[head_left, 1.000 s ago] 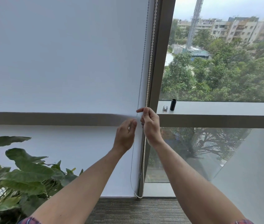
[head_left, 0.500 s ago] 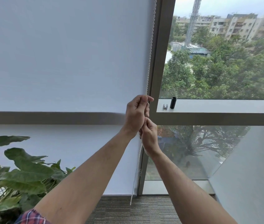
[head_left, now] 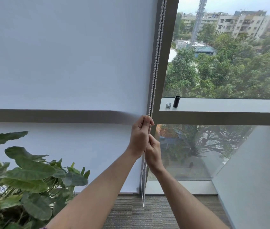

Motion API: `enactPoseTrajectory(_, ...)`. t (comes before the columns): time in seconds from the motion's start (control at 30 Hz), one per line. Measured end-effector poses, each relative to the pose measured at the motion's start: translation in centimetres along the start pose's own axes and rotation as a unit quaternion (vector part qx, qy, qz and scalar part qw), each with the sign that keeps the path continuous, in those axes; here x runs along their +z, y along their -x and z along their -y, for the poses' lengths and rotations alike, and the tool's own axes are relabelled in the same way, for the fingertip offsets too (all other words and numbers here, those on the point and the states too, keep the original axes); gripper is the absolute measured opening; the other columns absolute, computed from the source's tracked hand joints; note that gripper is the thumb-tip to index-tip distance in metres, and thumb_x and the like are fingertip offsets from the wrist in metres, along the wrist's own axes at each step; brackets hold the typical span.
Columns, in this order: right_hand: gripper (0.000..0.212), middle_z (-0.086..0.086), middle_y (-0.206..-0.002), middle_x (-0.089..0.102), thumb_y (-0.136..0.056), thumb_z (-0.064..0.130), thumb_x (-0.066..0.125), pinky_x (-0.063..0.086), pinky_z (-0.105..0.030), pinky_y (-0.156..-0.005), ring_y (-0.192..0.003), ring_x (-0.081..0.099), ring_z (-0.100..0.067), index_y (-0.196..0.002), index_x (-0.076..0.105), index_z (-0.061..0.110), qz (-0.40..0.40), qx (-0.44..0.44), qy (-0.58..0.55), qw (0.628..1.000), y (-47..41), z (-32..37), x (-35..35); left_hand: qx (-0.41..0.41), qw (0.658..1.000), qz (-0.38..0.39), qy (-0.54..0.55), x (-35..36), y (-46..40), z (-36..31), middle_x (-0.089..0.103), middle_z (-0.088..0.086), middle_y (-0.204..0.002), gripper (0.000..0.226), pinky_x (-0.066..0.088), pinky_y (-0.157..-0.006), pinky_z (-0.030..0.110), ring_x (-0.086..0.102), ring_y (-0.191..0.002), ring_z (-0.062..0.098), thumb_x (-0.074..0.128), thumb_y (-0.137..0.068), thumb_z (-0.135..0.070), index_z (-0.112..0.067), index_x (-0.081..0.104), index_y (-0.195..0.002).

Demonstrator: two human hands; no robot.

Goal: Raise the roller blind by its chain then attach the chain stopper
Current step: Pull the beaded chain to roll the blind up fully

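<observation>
I see the bead chain (head_left: 155, 66) hanging as a doubled strand down the window frame post (head_left: 167, 63), just at the right edge of the roller blind (head_left: 64, 55). My left hand (head_left: 140, 138) is clenched around the chain just below the horizontal frame bar (head_left: 213, 118), fist upright, thumb side toward the post. My right hand (head_left: 153, 152) sits directly beneath it, touching the left hand's heel, fingers pinched on the same strands. Below my right hand the chain loop drops slack alongside the foot of the post and ends above the carpet (head_left: 139, 212).

The blind covers the whole pane left of the post; its bottom rail (head_left: 127, 193) sits low, near the carpet, so the fabric is still almost fully down. The bar shows through the fabric as a darker band left of my hands.

On the ledge (head_left: 222, 104) right of the post, above the bar, stand a small silver clip-like piece (head_left: 168, 105) and a black cylinder (head_left: 176, 101), close together but apart. I cannot tell which of them is the chain stopper.

Left of the post and well below my hands, a leafy plant (head_left: 23, 176) fills the lower corner in front of the blind.
</observation>
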State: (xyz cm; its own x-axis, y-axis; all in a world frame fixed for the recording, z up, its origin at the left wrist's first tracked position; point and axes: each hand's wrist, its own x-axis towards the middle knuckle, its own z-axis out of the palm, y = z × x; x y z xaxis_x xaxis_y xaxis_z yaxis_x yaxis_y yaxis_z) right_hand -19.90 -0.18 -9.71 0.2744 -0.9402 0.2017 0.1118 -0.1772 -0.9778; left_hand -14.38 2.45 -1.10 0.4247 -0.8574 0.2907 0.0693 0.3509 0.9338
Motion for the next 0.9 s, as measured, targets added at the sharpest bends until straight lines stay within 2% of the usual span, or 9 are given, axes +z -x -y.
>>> enactPoseTrajectory(0.13, 0.030, -0.001, -0.063, 0.053, -0.101, 0.003, 0.042, 0.037, -0.028, -0.054, -0.056, 0.046, -0.008, -0.075, 0.055, -0.004, 0.069, 0.032, 0.001, 0.997, 0.7, 0.3, -0.9, -0.008, 0.999, -0.020, -0.039, -0.9, 1.0, 1.0, 0.037, -0.013, -0.051, 0.030, 0.026, -0.045, 0.021, 0.029, -0.048, 0.008, 0.044, -0.093, -0.023, -0.024, 0.050, -0.064)
enactPoseTrajectory(0.2, 0.031, 0.000, -0.090, 0.071, -0.104, 0.021, 0.041, 0.051, -0.029, -0.073, -0.081, 0.065, -0.008, -0.102, 0.066, 0.004, 0.088, 0.052, -0.031, 0.994, 0.4, 0.5, -1.9, -0.008, 0.999, -0.023, -0.043, -1.4, 1.5, 1.7, 0.042, -0.014, -0.051, 0.032, 0.031, -0.048, 0.022, 0.035, -0.049, 0.006, 0.044, -0.095, -0.017, -0.022, 0.049, -0.064)
enactPoseTrajectory(0.27, 0.045, -0.006, -0.118, 0.070, -0.101, 0.038, 0.037, 0.050, -0.034, -0.097, -0.111, 0.065, -0.015, -0.131, 0.057, 0.012, 0.079, 0.063, -0.050, 0.994, -0.2, 1.1, -2.9, -0.011, 0.998, -0.025, -0.048, -1.9, 2.2, 2.8, 0.047, -0.015, -0.053, 0.034, 0.035, -0.053, 0.018, 0.039, -0.052, 0.001, 0.042, -0.097, -0.006, -0.017, 0.048, -0.066)
enactPoseTrajectory(0.33, 0.048, -0.011, -0.119, 0.068, -0.099, 0.043, 0.034, 0.047, -0.037, -0.102, -0.115, 0.064, -0.020, -0.131, 0.056, 0.016, 0.059, 0.038, -0.035, 0.997, -0.9, 2.7, -3.3, -0.023, 0.998, -0.024, -0.058, -2.1, 3.0, 3.8, 0.044, -0.015, -0.054, 0.031, 0.032, -0.053, 0.018, 0.036, -0.054, 0.003, 0.043, -0.095, -0.008, -0.018, 0.049, -0.066)
enactPoseTrajectory(0.47, 0.043, -0.017, -0.096, 0.069, -0.101, 0.036, 0.033, 0.054, -0.036, -0.077, -0.084, 0.066, -0.029, -0.120, 0.061, 0.010, 0.090, -0.032, -0.095, 0.991, -1.3, 8.0, -2.1, -0.051, 0.995, -0.006, -0.083, -1.8, 4.9, 5.7, 0.042, -0.015, -0.054, 0.031, 0.031, -0.055, 0.020, 0.034, -0.057, 0.005, 0.042, -0.095, -0.013, -0.021, 0.047, -0.066)
enactPoseTrajectory(0.57, 0.043, -0.005, -0.064, 0.053, -0.103, 0.034, 0.034, 0.035, -0.026, -0.049, -0.055, 0.044, -0.016, -0.105, 0.068, 0.008, 0.079, -0.059, -0.114, 0.989, -1.1, 9.6, -0.7, -0.066, 0.993, 0.004, -0.096, -1.7, 6.6, 7.4, 0.039, -0.014, -0.054, 0.033, 0.029, -0.055, 0.021, 0.032, -0.056, 0.006, 0.041, -0.095, -0.007, -0.020, 0.045, -0.065)
enactPoseTrajectory(0.63, 0.044, 0.001, -0.056, 0.035, -0.105, 0.031, 0.035, 0.022, -0.023, -0.044, -0.049, 0.028, -0.010, -0.089, 0.069, 0.008, 0.047, -0.044, -0.124, 0.990, -0.5, 8.8, -0.3, -0.089, 0.991, 0.004, -0.097, -2.1, 7.7, 8.6, 0.037, -0.007, -0.057, 0.033, 0.027, -0.054, 0.025, 0.030, -0.056, 0.011, 0.042, -0.096, -0.012, -0.021, 0.046, -0.065)
enactPoseTrajectory(0.7, 0.046, 0.007, -0.051, 0.032, -0.106, 0.029, 0.035, 0.019, -0.023, -0.042, -0.046, 0.024, -0.007, -0.077, 0.066, 0.010, 0.025, -0.024, -0.122, 0.992, 0.3, 7.4, 0.0, -0.115, 0.988, 0.001, -0.101, -2.6, 8.7, 9.7, 0.035, 0.002, -0.060, 0.039, 0.025, -0.053, 0.027, 0.029, -0.057, 0.014, 0.042, -0.098, -0.011, -0.026, 0.047, -0.063)
enactPoseTrajectory(0.9, 0.048, 0.007, -0.044, 0.034, -0.105, 0.029, 0.039, 0.018, -0.028, -0.041, -0.039, 0.025, -0.009, -0.064, 0.063, 0.019, -0.008, -0.007, -0.110, 0.994, 1.3, 5.6, -0.3, -0.142, 0.981, 0.025, -0.126, -2.9, 9.8, 10.7, 0.041, -0.012, -0.057, 0.039, 0.029, -0.056, 0.028, 0.032, -0.057, 0.010, 0.044, -0.099, -0.013, -0.027, 0.048, -0.063)
